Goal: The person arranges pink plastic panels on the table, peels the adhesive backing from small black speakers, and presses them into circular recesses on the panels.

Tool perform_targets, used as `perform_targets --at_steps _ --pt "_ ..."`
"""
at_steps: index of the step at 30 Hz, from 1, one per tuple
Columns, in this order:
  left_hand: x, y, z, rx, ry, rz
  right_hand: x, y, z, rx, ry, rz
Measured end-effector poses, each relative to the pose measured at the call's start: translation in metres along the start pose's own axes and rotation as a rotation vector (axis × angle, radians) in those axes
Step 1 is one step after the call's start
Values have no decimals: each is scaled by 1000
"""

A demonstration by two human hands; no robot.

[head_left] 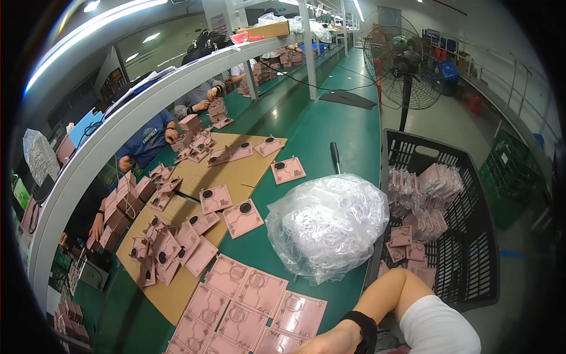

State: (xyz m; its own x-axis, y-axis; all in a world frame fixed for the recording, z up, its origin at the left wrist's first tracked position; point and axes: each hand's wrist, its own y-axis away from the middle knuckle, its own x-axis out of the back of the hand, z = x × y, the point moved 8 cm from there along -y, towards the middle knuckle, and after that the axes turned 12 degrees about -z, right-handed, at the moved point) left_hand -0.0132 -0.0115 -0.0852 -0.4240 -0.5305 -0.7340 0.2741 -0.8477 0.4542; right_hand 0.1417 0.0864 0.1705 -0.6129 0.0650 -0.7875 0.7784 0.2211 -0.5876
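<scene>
My right arm comes in at the lower right, bent, with a black band at the wrist. Only the back part of my right hand (330, 342) shows at the bottom edge; its fingers are cut off. My left hand is outside the picture. Next to the right hand lies a pink plastic panel (299, 312) with a slotted round grille, at the edge of several like it laid in rows. Beyond them a clear plastic bag (327, 227), full of white looped pieces, rests on the green table. A black-handled tool (335, 156) sticks out behind the bag.
Pink panels with black discs (165, 248) lie piled on cardboard (159, 301). A black crate (480, 259) with wrapped and loose pink parts stands at the right, near a floor fan (404, 65). Across the table, co-workers' hands (97, 227) handle pink parts beneath a grey shelf (65, 183).
</scene>
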Motion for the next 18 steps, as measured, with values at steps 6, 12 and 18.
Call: perform_targets --at_steps 6,12,18 --pt "-11 1 -17 39 -131 -45 25 24 -9 -61 157 -88" --pt "-72 4 -13 -36 256 -321 92 34 -44 -301 743 618" --pt "-111 7 -10 -115 22 -216 105 34 -48 -564 1480 753"
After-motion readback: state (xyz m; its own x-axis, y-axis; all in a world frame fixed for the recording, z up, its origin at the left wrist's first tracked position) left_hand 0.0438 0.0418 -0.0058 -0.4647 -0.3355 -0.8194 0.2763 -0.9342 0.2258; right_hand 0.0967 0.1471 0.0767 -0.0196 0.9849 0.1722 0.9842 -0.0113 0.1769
